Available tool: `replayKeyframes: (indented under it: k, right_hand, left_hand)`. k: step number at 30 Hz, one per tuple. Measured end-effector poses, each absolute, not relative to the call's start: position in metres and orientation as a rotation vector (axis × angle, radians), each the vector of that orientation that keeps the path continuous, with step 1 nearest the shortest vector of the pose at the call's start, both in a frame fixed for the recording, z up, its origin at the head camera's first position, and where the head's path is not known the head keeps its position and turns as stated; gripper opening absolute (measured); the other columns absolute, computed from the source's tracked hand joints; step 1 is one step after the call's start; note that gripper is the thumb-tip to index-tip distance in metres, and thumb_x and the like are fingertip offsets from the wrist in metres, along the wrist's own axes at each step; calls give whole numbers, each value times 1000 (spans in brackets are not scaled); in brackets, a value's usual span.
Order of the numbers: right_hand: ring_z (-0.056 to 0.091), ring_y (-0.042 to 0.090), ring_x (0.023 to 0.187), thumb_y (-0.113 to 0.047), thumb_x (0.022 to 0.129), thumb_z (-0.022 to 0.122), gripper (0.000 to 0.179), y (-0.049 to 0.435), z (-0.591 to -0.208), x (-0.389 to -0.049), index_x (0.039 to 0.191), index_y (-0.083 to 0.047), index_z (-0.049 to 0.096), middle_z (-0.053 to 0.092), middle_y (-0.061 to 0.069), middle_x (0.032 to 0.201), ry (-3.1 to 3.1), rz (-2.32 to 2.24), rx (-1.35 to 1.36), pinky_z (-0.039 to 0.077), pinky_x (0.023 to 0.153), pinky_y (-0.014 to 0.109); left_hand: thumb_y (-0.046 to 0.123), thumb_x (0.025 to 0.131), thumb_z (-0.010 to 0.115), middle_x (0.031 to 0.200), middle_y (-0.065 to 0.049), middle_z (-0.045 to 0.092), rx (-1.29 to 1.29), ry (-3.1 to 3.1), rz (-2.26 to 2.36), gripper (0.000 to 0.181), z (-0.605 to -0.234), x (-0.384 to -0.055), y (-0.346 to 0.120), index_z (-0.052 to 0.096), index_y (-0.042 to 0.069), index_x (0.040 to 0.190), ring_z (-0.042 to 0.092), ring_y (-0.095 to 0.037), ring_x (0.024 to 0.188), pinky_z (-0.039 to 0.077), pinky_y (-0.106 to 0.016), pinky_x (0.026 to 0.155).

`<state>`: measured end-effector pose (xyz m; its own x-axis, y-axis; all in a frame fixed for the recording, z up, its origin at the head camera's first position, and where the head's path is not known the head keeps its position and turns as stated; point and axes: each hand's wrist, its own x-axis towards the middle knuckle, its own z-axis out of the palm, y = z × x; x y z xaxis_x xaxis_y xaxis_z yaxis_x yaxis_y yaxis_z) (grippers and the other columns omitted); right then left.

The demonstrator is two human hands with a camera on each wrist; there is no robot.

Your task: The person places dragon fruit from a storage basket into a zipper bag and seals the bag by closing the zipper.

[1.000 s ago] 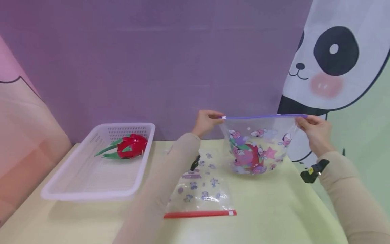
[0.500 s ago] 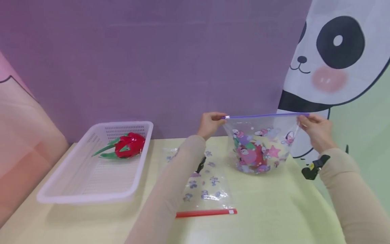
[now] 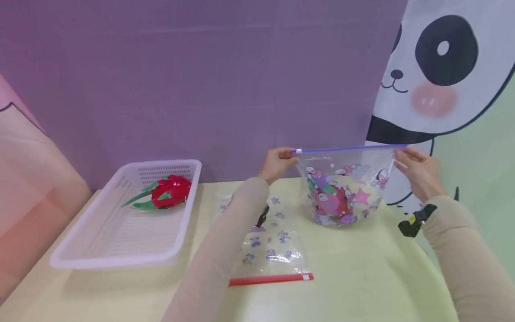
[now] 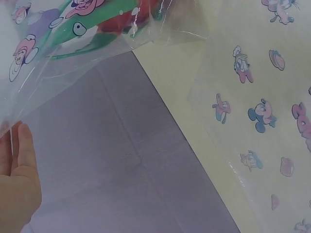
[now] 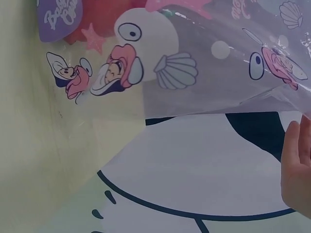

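Note:
A clear zip bag [image 3: 342, 192], printed with pink cartoon figures and stars, hangs between both hands over the far right of the table. Its purple zip strip [image 3: 354, 148] runs taut across the top, the white slider [image 3: 298, 151] sitting at the left end. My left hand [image 3: 277, 163] pinches the top left corner beside the slider. At the top right corner, just under the strip, my right hand [image 3: 420, 172] pinches the bag's edge. Inside the bag lies a red and green object [image 4: 114, 29], like a dragon fruit, partly covered by the print.
A second clear bag [image 3: 277, 250] with a red zip strip [image 3: 273, 279] lies flat on the table, partly behind my left sleeve. To the left stands a white plastic basket [image 3: 56, 257] holding a red dragon fruit [image 3: 173, 192] with green leaves. A purple backdrop [image 3: 201, 89] borders the table behind.
Both hands keep their hold on the purple-zip bag. Its strip sits slightly higher at the right end, and the head view has tilted a little downward.

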<state>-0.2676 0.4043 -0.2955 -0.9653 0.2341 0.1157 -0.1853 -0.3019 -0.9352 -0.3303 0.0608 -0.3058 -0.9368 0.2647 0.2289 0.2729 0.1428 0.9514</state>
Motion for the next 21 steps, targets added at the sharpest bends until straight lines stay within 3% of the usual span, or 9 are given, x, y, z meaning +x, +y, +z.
replayKeyframes:
  k: [3,10,16,21]
  right_hand:
    - [63,3,88,-13,78,71,29,403,-299,-265,106,-15,62,68,-8,93,-1710,2286,-42,52,77,16]
    - [63,3,83,-21,80,69,36,403,-303,-256,113,-10,61,68,-8,89,-1618,2111,-158,52,69,13]
    - [64,6,79,-25,83,68,25,393,-298,-242,103,-10,64,68,-5,84,-1577,2144,-250,54,66,17]
    - [67,11,81,-20,87,63,20,376,-299,-219,100,-5,63,70,1,87,-1541,2317,-71,55,71,21]
  left_hand:
    - [3,82,65,110,-17,64,-569,-2391,-1977,35,-305,-328,56,60,1,117,61,-25,103,50,-26,88]
    - [9,84,64,130,-11,54,-649,-2498,-1923,49,-298,-319,39,48,8,131,52,-25,117,43,-35,99]
    - [20,88,59,142,-11,41,-759,-2736,-1693,55,-286,-303,5,38,10,138,41,-27,127,35,-41,105]
    - [21,89,58,137,-11,46,-838,-2857,-1457,51,-279,-281,-30,42,10,135,44,-26,124,36,-41,104]
